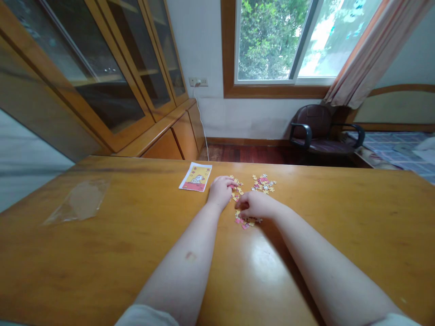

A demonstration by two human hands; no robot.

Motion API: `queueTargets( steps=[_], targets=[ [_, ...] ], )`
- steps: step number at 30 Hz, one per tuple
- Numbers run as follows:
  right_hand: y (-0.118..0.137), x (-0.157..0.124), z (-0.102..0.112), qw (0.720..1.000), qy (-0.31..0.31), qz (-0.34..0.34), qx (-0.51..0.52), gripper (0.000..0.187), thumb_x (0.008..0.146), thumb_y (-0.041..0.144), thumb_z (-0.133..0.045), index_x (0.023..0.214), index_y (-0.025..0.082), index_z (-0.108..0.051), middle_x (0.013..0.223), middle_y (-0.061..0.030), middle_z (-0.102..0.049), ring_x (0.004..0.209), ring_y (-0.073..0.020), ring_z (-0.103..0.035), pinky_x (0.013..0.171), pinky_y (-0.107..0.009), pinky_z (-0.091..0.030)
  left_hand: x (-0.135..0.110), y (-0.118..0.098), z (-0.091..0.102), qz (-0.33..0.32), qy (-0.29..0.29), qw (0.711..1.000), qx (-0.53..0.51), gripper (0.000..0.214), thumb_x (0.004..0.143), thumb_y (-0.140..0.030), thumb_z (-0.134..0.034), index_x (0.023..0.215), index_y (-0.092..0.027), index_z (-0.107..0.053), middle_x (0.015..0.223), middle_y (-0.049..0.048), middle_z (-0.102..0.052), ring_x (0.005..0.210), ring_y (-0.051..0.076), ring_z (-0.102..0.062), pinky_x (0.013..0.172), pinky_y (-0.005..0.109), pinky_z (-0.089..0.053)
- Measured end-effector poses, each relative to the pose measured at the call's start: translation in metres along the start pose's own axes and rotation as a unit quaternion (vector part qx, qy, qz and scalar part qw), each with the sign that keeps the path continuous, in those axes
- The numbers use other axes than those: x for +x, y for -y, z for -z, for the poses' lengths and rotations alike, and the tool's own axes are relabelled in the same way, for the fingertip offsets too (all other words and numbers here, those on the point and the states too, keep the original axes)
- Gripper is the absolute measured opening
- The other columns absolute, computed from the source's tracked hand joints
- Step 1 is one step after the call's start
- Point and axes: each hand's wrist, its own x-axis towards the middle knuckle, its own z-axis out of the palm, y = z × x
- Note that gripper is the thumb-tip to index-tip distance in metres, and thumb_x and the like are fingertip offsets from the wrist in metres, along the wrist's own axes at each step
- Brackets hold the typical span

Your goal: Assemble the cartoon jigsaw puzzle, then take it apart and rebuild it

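Pieces: small jigsaw pieces (pixel 246 221), pink and yellow, in loose piles between my hands, near the far edge of the wooden tabletop (pixel 102 271)
Handling: likely light, thin, stiff card, easily nudged; best pinched by the edges
Left hand (pixel 220 192): curled, fingertips at the pieces; cannot tell if holding any
Right hand (pixel 256 204): half-closed over the nearer pile; cannot tell if holding any
Nearby: picture card (pixel 195 176), just beyond my left hand

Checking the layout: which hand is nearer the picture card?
Left. The left hand is just right of the card, apart from it; the right hand is farther right, at the puzzle pieces.
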Motion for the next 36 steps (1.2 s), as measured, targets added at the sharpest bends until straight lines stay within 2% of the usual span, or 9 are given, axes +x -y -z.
queueTargets(
  steps=[7,12,14,20,22,26,30,34,36],
  targets=[
    [-0.003,0.003,-0.005,1.000,0.022,0.000,0.022,0.014,0.069,0.021,-0.063,0.080,0.020,-0.071,0.068,0.0025,-0.066,0.059,-0.0102,-0.055,0.054,-0.019,-0.036,0.000,-0.003,0.002,0.004,0.009,1.000,0.008,0.037,0.072,-0.003,-0.048,0.078,-0.025,-0.076,0.099,0.0005,-0.070,0.103,0.018,-0.057,0.097,0.033,-0.044],
    [-0.004,0.003,-0.001,0.994,-0.085,-0.040,-0.062,0.015,0.078,0.026,-0.058,0.083,0.020,-0.072,0.078,-0.0024,-0.069,0.068,-0.0134,-0.057,0.060,-0.022,-0.037,0.000,-0.003,0.003,0.004,0.010,1.000,0.009,0.037,0.072,-0.004,-0.047,0.079,-0.024,-0.076,0.098,0.0008,-0.071,0.101,0.018,-0.058,0.095,0.032,-0.044],
    [-0.003,0.003,0.001,0.992,-0.102,-0.041,-0.066,0.017,0.080,0.030,-0.058,0.085,0.021,-0.072,0.080,-0.0030,-0.068,0.069,-0.0140,-0.057,0.061,-0.022,-0.037,0.000,-0.004,0.003,0.005,0.015,1.000,0.010,0.037,0.072,-0.003,-0.047,0.080,-0.025,-0.076,0.098,0.0005,-0.071,0.100,0.017,-0.058,0.095,0.032,-0.044],
    [-0.004,0.003,-0.003,1.000,-0.024,0.000,0.010,0.027,0.071,0.032,-0.069,0.096,0.023,-0.071,0.069,0.0019,-0.063,0.061,-0.0115,-0.053,0.057,-0.021,-0.035,0.000,-0.001,0.001,-0.009,0.018,1.000,0.007,0.036,0.072,-0.004,-0.047,0.078,-0.024,-0.076,0.096,0.0000,-0.071,0.099,0.017,-0.058,0.094,0.031,-0.044],
    [-0.006,0.005,-0.005,1.000,-0.018,0.005,0.018,0.027,0.071,0.032,-0.069,0.096,0.022,-0.071,0.068,0.0023,-0.061,0.059,-0.0108,-0.052,0.056,-0.021,-0.035,0.000,0.000,0.001,-0.015,0.015,1.000,0.005,0.037,0.071,-0.003,-0.046,0.078,-0.024,-0.076,0.095,0.0000,-0.072,0.099,0.017,-0.058,0.094,0.031,-0.044],
    [-0.009,0.005,-0.006,0.999,-0.028,0.013,0.027,0.017,0.070,0.030,-0.070,0.084,0.019,-0.069,0.066,0.0024,-0.060,0.058,-0.0102,-0.050,0.054,-0.020,-0.034,0.000,-0.001,0.001,-0.013,0.014,1.000,0.006,0.037,0.070,-0.003,-0.046,0.079,-0.023,-0.076,0.095,0.0004,-0.072,0.099,0.017,-0.058,0.095,0.031,-0.044],
    [-0.008,0.003,-0.003,0.998,-0.037,0.015,0.048,0.008,0.069,0.022,-0.069,0.075,0.018,-0.066,0.068,0.0017,-0.063,0.062,-0.0109,-0.054,0.057,-0.020,-0.036,0.000,-0.002,0.001,-0.011,0.007,1.000,0.005,0.037,0.071,-0.004,-0.046,0.079,-0.023,-0.076,0.095,0.0005,-0.072,0.099,0.018,-0.059,0.094,0.032,-0.044],
    [-0.013,0.003,0.001,0.992,-0.067,-0.041,0.098,0.005,0.071,0.021,-0.066,0.075,0.018,-0.066,0.068,0.0020,-0.066,0.063,-0.0113,-0.057,0.059,-0.021,-0.039,0.000,-0.002,0.002,-0.012,0.004,1.000,0.008,0.037,0.072,-0.004,-0.046,0.079,-0.024,-0.076,0.096,0.0006,-0.072,0.099,0.018,-0.059,0.095,0.033,-0.044],
    [-0.017,0.004,0.002,0.985,-0.106,-0.065,0.117,0.009,0.071,0.024,-0.068,0.078,0.018,-0.067,0.068,0.0014,-0.066,0.063,-0.0121,-0.058,0.059,-0.021,-0.040,0.000,-0.003,0.002,-0.009,0.006,1.000,0.010,0.037,0.072,-0.003,-0.046,0.080,-0.024,-0.075,0.096,0.0004,-0.072,0.099,0.017,-0.059,0.096,0.032,-0.044]
  ],
)
